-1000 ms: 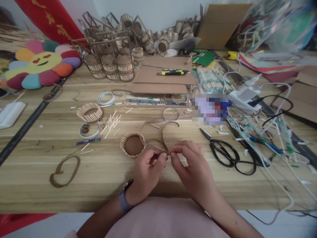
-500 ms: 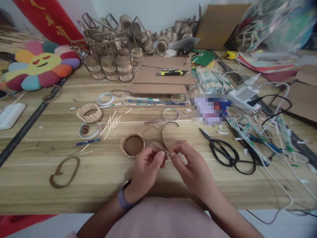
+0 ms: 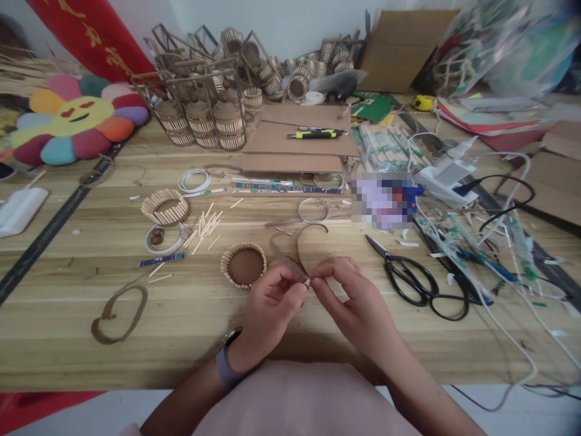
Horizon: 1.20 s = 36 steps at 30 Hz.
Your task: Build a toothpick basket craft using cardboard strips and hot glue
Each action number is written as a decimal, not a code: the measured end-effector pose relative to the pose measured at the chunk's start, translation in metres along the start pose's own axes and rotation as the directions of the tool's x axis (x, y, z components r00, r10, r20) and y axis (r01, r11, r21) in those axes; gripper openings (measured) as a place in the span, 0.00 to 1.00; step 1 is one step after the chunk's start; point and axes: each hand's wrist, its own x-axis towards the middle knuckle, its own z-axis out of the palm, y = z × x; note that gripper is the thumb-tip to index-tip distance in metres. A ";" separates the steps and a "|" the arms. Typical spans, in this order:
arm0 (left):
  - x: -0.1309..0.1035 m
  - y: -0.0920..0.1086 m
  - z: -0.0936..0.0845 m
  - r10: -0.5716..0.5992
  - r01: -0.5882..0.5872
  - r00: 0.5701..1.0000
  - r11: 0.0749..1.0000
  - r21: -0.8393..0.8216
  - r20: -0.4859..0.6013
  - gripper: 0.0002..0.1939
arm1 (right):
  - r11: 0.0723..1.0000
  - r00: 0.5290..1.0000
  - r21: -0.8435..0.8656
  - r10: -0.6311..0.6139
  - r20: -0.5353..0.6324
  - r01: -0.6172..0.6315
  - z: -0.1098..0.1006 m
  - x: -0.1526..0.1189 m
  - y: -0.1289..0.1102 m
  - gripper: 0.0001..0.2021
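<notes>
A thin brown strip (image 3: 298,247) curls up from between my two hands above the table. My left hand (image 3: 276,306) is closed, thumb and forefinger pinched on the strip's end. Thumb and fingertips of my right hand (image 3: 351,303) meet there too, at a small white piece (image 3: 307,282) on the end of the strip. Whether the white piece is tape or paper I cannot tell. Just left of my left hand stands a small round cup of wooden sticks (image 3: 226,272) with a brown bottom. My fingers partly hide the strip.
Black-handled scissors (image 3: 411,281) lie to the right, near white cables (image 3: 458,257). Left are a stick ring (image 3: 166,208), loose sticks (image 3: 206,227), a tape roll (image 3: 194,180) and a coiled brown strip (image 3: 141,309). Finished stick baskets (image 3: 200,124) and cardboard (image 3: 297,136) stand behind.
My left fingers have shifted slightly, and the white piece shows more between my fingertips. The strip beside my left hand now bends differently. Other things on the table are unmoved.
</notes>
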 end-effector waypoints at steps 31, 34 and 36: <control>0.000 -0.003 -0.002 0.175 -0.171 0.984 0.937 0.304 0.014 0.05 | 0.778 0.917 0.504 0.390 0.082 -0.376 0.010 -0.007 0.002 0.10; 0.000 -0.005 -0.003 0.188 -0.188 0.982 0.938 0.293 0.026 0.05 | 0.731 0.903 0.548 0.412 0.122 -0.407 0.010 -0.006 0.000 0.11; -0.001 -0.006 -0.003 0.145 -0.146 0.989 0.950 0.277 0.026 0.05 | 0.682 0.893 0.597 0.426 0.145 -0.422 0.010 -0.005 0.000 0.11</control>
